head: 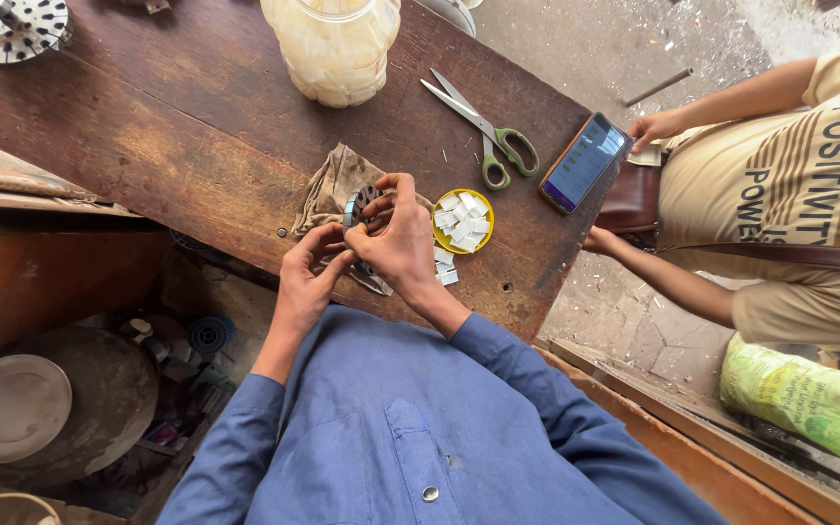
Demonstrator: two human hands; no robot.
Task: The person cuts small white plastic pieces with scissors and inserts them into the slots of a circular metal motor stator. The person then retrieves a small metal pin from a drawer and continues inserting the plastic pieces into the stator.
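Left hand: left hand [311,255] pinches the lower edge of the small dark round perforated metal part [362,202], held just above the crumpled tan cloth [331,190] on the worn brown wooden counter [177,126].
Right hand: right hand [396,233] is wrapped over the same part, fingers curled on its top.
Progress: seemingly midway; a few small white square pieces [444,267] lie loose beside the hands.
Supply: shallow yellow round lid [485,226] holds many more.
Farther: green-handled steel scissors [483,131], dark smartphone [585,160], clear plastic jar [332,49].
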